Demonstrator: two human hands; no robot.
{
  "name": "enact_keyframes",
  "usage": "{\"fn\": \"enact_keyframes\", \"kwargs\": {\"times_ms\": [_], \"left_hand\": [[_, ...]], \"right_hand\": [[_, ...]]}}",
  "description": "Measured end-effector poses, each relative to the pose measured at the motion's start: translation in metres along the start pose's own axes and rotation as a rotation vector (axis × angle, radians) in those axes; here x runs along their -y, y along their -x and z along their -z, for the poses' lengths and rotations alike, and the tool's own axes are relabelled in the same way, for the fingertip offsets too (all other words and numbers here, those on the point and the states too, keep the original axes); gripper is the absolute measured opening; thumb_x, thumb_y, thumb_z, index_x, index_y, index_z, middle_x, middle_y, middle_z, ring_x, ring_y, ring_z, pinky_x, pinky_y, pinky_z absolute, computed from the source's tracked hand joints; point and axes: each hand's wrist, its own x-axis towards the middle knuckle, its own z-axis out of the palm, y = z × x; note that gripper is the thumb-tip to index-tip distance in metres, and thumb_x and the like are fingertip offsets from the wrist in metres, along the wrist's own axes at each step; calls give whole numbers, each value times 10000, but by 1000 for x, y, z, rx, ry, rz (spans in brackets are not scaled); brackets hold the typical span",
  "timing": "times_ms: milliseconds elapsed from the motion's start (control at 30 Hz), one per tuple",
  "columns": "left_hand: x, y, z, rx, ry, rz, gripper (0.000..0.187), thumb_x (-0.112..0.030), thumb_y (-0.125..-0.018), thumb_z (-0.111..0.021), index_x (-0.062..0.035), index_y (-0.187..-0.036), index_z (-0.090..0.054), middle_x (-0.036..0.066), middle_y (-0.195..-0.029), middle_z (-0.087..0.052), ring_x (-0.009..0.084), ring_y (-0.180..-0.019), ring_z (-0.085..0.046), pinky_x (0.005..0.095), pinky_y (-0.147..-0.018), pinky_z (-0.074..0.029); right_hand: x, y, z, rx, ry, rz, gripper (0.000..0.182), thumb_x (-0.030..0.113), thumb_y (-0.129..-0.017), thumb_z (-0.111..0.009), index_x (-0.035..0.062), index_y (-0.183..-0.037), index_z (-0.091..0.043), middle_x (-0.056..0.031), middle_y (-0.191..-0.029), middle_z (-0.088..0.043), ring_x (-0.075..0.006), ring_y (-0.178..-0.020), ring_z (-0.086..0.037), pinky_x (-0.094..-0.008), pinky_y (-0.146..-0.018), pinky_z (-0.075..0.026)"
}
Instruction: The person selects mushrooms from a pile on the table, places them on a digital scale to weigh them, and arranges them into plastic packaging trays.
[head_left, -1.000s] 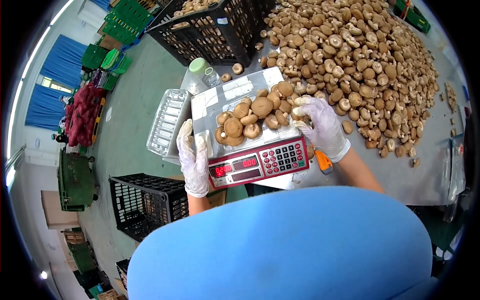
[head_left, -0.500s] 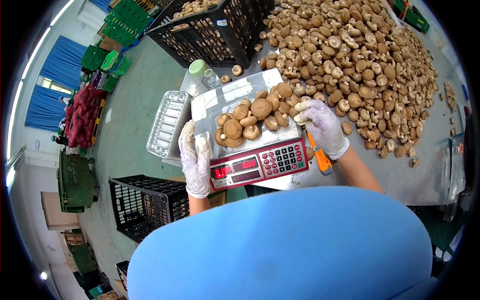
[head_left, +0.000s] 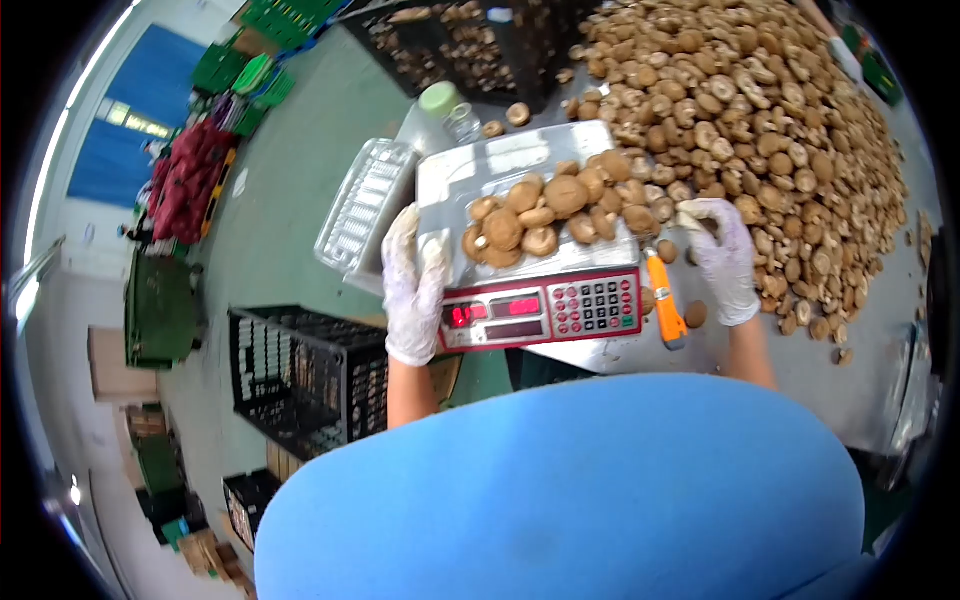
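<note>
A batch of mushrooms (head_left: 560, 215) already sits on the scale (head_left: 540, 305) – weighing looks near finished. The left hand (head_left: 413, 285) rests open against its near-left edge; the right hand (head_left: 722, 258) curls loosely at the big pile (head_left: 760, 110), gripping nothing visible.

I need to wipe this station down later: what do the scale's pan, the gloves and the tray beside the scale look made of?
The scale's pan looks like bare brushed metal, likely stainless steel: grey with dull reflections. The gloves on the left hand and right hand look like thin, whitish, see-through disposable plastic or vinyl. The tray looks like clear, ribbed, glossy thin plastic.
</note>
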Motion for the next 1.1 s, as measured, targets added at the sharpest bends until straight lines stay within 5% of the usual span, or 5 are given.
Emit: {"fn": "enact_keyframes", "kwargs": {"times_ms": [333, 367, 467, 600, 1100], "left_hand": [[5, -5, 2, 52, 327, 505, 533, -219, -1030, -608, 19, -1476, -437, 103, -1262, -610, 124, -984, -635, 252, -825, -540], [11, -5, 4, 56, 329, 500, 533, -219, -1030, -608, 19, -1476, -437, 103, -1262, -610, 124, -984, -635, 252, -825, -540], [25, -12, 5, 242, 529, 602, 507, -212, -1036, -583, 11, -1468, -441, 45, -944, -661, 90, -684, -618, 221, -600, -521], [7, -16, -6, 307, 488, 649, 590, -122, -1027, -546, 39, -1545, -313, 27, -845, -596, 72, -629, -582, 190, -516, -485], [-58, 34, -116, 650, 601, 569, 832, 7, -930, -598, -56, -1605, -116, 117, -879, -656, 206, -571, -670, 327, -477, -597]], "right_hand": [[2, -28, -7, 296, -155, -232, 319, 211, -1038, -528, 56, -1296, -635, -53, -1202, -660, -118, -1031, -598, -259, -913, -477], [-4, -32, -10, 348, -231, -274, 346, 233, -1032, -529, 61, -1320, -616, -120, -1241, -656, -218, -1097, -627, -325, -967, -480], [-24, -41, -21, 398, -33, 150, 387, 275, -1037, -523, 24, -1321, -602, -152, -1257, -652, -274, -1170, -608, -349, -1009, -469], [-10, -53, -27, 542, -395, -597, 260, 183, -956, -602, -27, -1104, -644, -79, -1041, -622, -147, -831, -618, -291, -737, -513], [-27, 104, 131, 58, -382, -597, 223, 170, -868, -637, 31, -1042, -644, -36, -820, -619, -93, -747, -553, -267, -669, -493]]}}
